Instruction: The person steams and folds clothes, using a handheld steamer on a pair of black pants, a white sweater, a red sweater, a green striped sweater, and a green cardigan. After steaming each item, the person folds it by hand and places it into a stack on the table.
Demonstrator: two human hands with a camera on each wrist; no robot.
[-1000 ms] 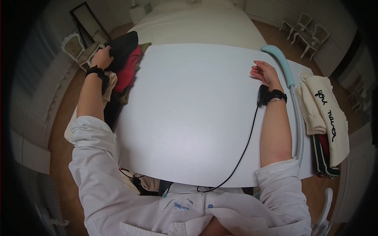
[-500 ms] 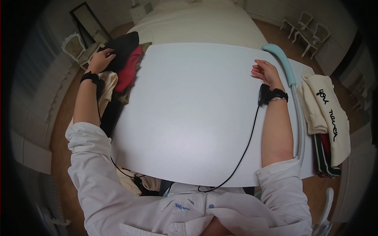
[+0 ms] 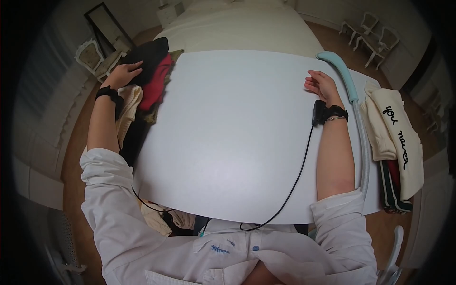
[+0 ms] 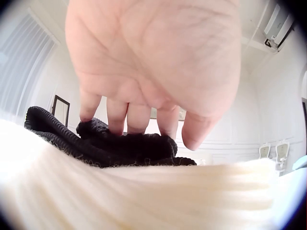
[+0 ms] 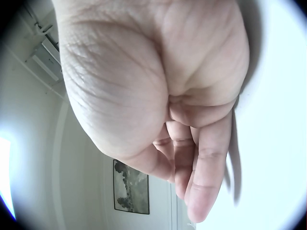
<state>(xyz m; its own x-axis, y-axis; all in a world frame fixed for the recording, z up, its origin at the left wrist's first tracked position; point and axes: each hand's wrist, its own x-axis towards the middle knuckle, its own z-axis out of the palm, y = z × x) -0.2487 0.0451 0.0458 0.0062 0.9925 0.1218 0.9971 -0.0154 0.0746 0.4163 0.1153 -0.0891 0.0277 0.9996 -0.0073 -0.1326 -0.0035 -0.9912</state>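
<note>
My left hand lies over a black knit garment on the heap of clothes at the table's left side. In the left wrist view its fingertips come down on the ribbed black cloth, thumb apart from it. Red cloth lies beside the black one, and a cream knit garment sits just below the wrist. My right hand rests on its side at the right of the white table, fingers loosely bent and holding nothing.
A light blue padded handle on a grey tube runs along the table's right edge. Beyond it are folded cream knits with black lettering, above striped cloth. A black cable trails from the right wrist. A bed stands ahead.
My left hand has drawn slightly back and loosened its fingers on the black garment, the forearm shifting left. My right hand has stayed nearly still.
</note>
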